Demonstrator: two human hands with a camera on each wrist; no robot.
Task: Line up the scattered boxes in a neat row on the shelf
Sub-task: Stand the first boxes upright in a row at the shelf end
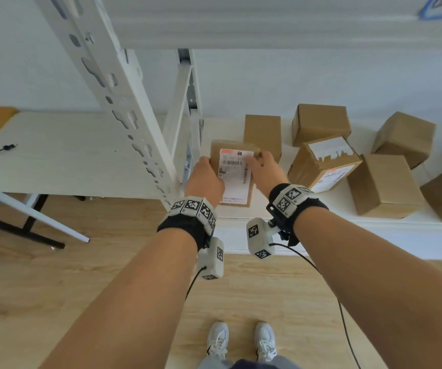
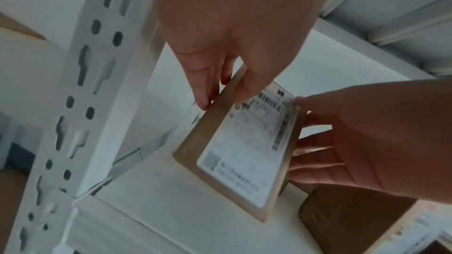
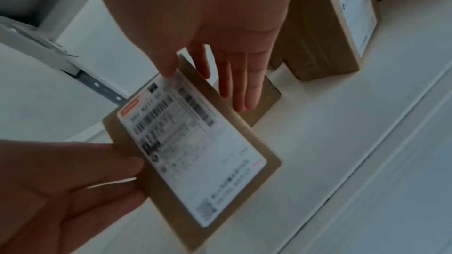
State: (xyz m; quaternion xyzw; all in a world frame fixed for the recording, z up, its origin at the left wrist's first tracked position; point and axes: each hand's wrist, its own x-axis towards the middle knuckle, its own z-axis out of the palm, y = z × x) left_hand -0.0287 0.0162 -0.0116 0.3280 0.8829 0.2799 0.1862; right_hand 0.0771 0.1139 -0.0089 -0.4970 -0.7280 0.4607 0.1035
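A flat brown box with a white shipping label (image 1: pixel 234 174) (image 2: pixel 244 152) (image 3: pixel 195 152) sits at the left end of the white shelf (image 1: pixel 334 206), label up. My left hand (image 1: pixel 205 179) (image 2: pixel 223 99) lies against its left side with straight fingers, thumb tip on the label. My right hand (image 1: pixel 263 169) (image 3: pixel 205 88) presses the box's right side with straight fingers, thumb on the label's far corner. Several plain brown boxes lie scattered at odd angles to the right, among them an upright one (image 1: pixel 262 134) just behind and a labelled one (image 1: pixel 323 163) close by.
A white slotted upright post (image 1: pixel 124 107) stands right beside my left hand. An upper shelf board (image 1: pixel 267 22) hangs overhead. A pale table (image 1: pixel 54 155) with a cable sits to the left of the rack. Wooden floor lies below.
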